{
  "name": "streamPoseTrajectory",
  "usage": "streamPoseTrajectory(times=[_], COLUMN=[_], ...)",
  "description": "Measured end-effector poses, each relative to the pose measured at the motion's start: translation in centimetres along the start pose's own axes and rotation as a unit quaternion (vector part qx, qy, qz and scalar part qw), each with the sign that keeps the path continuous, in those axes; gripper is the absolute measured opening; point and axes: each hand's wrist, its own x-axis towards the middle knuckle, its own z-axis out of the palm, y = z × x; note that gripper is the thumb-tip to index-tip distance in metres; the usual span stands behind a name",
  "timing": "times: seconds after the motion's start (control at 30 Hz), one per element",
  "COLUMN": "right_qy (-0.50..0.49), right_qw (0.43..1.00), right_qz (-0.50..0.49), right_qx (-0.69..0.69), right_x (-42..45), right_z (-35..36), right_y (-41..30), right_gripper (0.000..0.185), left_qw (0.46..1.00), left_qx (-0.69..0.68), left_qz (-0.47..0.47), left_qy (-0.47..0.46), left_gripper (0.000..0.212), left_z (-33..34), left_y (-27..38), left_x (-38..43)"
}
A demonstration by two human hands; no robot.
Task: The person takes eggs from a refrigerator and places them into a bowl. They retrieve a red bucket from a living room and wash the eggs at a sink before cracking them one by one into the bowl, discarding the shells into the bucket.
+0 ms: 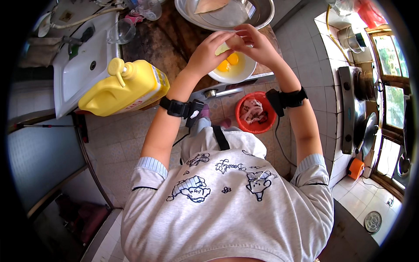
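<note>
In the head view, my left hand (209, 52) and my right hand (257, 44) meet above a white bowl (229, 78). A brown egg (234, 42) is held between the fingertips of both hands; fingers cover much of it, so I cannot tell how far its shell is split. Two yolks, one a round yolk (232, 59) and the other a nearer yolk (224, 66), lie in clear egg white inside the bowl. The bowl sits at the front edge of a worn wooden countertop (157, 39), partly hidden by my hands.
Behind the bowl stands a large metal basin (266, 19). To the left are a yellow pump jug (131, 86), a clear cup (122, 31) and a white sink (78, 83). Below the counter, a red bin (240, 122) holds waste. A gas stove (352, 108) is at right.
</note>
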Motion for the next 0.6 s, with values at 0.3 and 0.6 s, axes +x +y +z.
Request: streamPoseTrajectory(times=[0.3, 0.6], right_qy=[-0.057, -0.034], right_qw=[0.986, 0.977], right_qz=[0.097, 0.163], right_qx=[0.119, 0.135], right_x=[0.1, -0.5], right_z=[-0.5, 0.0], right_y=[2.6, 2.3], right_gripper=[0.036, 0.035], left_qw=[0.992, 0.976], left_qx=[-0.092, -0.138], left_qz=[-0.051, -0.136], left_qy=[-0.076, -0.097], left_gripper=[0.046, 0.044], left_z=[0.2, 0.7], left_y=[-0.9, -1.7], left_x=[0.7, 0.5])
